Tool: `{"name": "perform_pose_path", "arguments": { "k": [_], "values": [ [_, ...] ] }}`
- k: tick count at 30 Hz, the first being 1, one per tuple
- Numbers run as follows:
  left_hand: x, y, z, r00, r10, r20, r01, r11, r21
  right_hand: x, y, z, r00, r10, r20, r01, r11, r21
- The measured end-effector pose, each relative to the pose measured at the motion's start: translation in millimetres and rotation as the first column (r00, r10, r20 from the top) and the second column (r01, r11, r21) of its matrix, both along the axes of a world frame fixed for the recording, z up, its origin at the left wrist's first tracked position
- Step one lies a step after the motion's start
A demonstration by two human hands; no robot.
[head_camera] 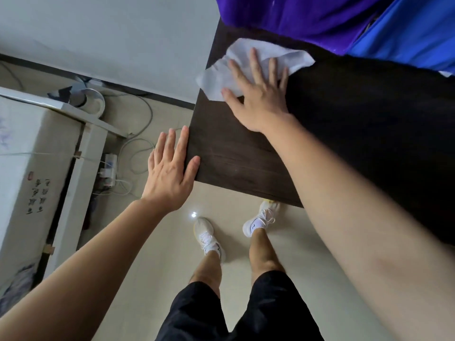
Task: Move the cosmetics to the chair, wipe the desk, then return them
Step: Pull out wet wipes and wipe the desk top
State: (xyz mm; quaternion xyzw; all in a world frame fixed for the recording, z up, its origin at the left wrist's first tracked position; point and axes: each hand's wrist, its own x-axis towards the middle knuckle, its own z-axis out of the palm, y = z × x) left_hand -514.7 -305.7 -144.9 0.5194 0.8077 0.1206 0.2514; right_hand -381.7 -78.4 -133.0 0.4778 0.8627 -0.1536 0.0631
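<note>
Head view showed the right hand [258, 99] spread flat on a white cloth [270, 52], its grip apart, fingers straight and pressing the cloth onto the dark wooden table [246, 163] close to its far left corner. A flat palm likely served to spread pressure across the cloth for wiping. The left hand [170, 173] lay at the table's left edge by the near corner, its grip also apart and holding nothing, thumb on the top and fingers beyond the side, probably to brace the body while leaning in. No cosmetics or chair were in view, so where they were could not be told; the wiping step seemed to be in hand. Purple fabric [307, 16] and blue fabric [406, 28] lay along the far side, just beyond the cloth. On the floor [160, 242] to the left sat a power strip [109, 168] among cables [145, 112]
</note>
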Motion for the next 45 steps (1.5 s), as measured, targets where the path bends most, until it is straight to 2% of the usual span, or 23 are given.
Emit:
{"name": "perform_pose_path", "arguments": {
  "k": [3,6,8,9,11,14,18,21,24,26,29,33,37,39,43,45],
  "values": [
    [-1,0,-1,1.0,0.002,0.002,-0.002,1.0,0.012,80,18,-3,0.978,-0.203,0.052,0.201,0.979,0.034],
    [0,0,-2,1.0,0.012,0.019,-0.012,1.0,0.022,153,28,-1,0.873,-0.47,0.129,0.47,0.882,0.034],
    [0,-1,-4,0.999,0.013,0.038,-0.014,0.999,0.032,169,19,1,0.798,-0.587,0.138,0.589,0.808,0.024],
    [-1,0,-4,0.998,0.011,0.055,-0.013,0.999,0.036,165,7,2,0.792,-0.597,0.124,0.6,0.8,0.024],
    [-6,0,-4,0.996,-0.001,0.094,-0.002,0.999,0.035,139,-29,2,0.859,-0.507,0.068,0.506,0.862,0.027],
    [-20,-2,0,0.995,-0.004,0.096,0.0,0.999,0.045,78,-102,2,0.982,-0.188,-0.005,0.188,0.982,0.032],
    [-42,-13,8,1.0,0.014,0.012,-0.014,0.998,0.062,-1,-179,3,0.992,0.119,-0.045,-0.118,0.993,0.023],
    [-50,-13,16,0.998,-0.009,-0.06,0.011,0.999,0.033,-16,-192,3,0.972,0.235,-0.018,-0.234,0.971,0.052],
    [-39,-5,22,0.999,0.025,-0.044,-0.024,1.0,0.018,29,-185,2,0.976,0.21,-0.057,-0.206,0.976,0.069],
    [-23,5,22,0.997,-0.028,-0.075,0.029,1.0,0.006,83,-176,-2,0.989,0.143,-0.023,-0.141,0.987,0.079],
    [6,24,18,0.977,-0.144,-0.156,0.151,0.988,0.031,180,-156,-5,0.995,-0.095,0.034,0.093,0.994,0.062],
    [53,48,14,0.932,-0.261,-0.252,0.277,0.96,0.032,294,-130,-4,0.88,-0.459,0.123,0.46,0.888,0.028],
    [100,64,12,0.897,-0.353,-0.266,0.375,0.926,0.037,318,-110,-4,0.727,-0.681,0.088,0.681,0.731,0.033],
    [130,71,11,0.881,-0.391,-0.268,0.413,0.91,0.032,302,-111,-4,0.727,-0.685,0.043,0.684,0.728,0.041],
    [200,86,10,0.864,-0.437,-0.25,0.46,0.887,0.041,290,-133,-6,0.899,-0.438,-0.022,0.437,0.894,0.099],
    [240,99,9,0.856,-0.455,-0.247,0.479,0.876,0.046,321,-138,-9,0.942,-0.333,-0.043,0.335,0.935,0.116]
  ]
}}
